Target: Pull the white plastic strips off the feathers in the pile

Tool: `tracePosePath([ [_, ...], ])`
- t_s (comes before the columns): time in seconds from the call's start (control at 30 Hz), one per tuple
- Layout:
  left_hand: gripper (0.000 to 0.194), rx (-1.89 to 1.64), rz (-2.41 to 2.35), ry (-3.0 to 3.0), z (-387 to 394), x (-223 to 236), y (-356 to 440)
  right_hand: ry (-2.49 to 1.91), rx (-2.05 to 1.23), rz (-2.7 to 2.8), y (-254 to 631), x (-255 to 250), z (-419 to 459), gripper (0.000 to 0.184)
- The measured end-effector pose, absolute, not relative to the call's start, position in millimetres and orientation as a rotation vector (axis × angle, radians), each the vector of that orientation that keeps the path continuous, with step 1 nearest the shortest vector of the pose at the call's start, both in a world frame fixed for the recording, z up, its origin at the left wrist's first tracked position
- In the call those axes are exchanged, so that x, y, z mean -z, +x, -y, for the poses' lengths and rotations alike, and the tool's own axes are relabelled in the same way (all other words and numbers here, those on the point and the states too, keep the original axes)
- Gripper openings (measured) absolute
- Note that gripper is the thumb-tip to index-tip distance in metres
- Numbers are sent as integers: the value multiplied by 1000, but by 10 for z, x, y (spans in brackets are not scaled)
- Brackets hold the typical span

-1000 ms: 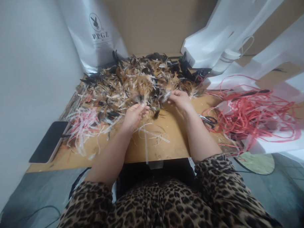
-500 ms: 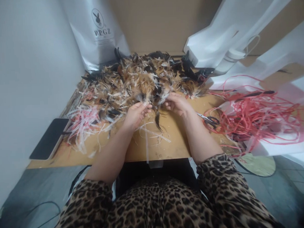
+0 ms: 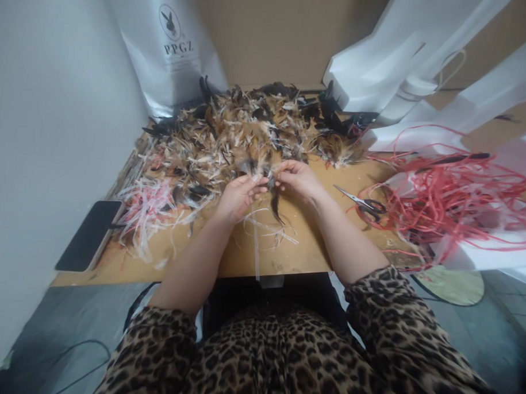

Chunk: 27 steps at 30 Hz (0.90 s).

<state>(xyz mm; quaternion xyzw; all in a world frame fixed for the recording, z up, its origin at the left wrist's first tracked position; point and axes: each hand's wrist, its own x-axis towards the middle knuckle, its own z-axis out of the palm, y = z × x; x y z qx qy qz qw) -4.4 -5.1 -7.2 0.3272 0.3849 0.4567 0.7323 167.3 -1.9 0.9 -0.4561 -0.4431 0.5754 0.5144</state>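
A large heap of brown, black and white feathers (image 3: 239, 134) lies across the back of the wooden table. At its front edge my left hand (image 3: 244, 193) is closed in a pinch on a small bunch of feathers (image 3: 258, 169). My right hand (image 3: 297, 181) is almost touching the left, its thumb and finger pinched at feathers beside that bunch. Below the fingers a dark feather (image 3: 275, 208) points down toward the table. Thin clear plastic strips (image 3: 268, 226) lie under my hands.
Scissors (image 3: 362, 202) lie right of my right arm, beside a tangle of red plastic strips (image 3: 448, 202). A pink and white strip pile (image 3: 147, 212) and a phone (image 3: 89, 236) are at the left. A silver bag (image 3: 176, 68) stands behind, with white wrapping (image 3: 371, 72) at right.
My right hand has moved left, closer to my left hand, and its fingers have closed at the feathers. My left hand keeps its pinch. The view has shifted slightly.
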Motion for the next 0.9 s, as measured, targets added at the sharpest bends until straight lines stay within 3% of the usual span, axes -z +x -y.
tracePosePath([
  [0.13,7,-996,-840,696,49,59,-26,-1135,-1249,1239,1625,7,42,16],
  [0.23,5,-1004,-822,668,40,63,-15,-1140,-1237,1265,1606,0,53,21],
  [0.47,4,-1034,-804,682,10,136,-28,-1116,-1369,1173,1590,-38,60,36],
  [0.67,4,-1045,-806,752,11,165,-33,-1122,-1577,1038,1579,-13,69,34],
  [0.9,7,-1050,-802,784,23,153,-37,-1057,-1596,970,1592,30,43,40],
])
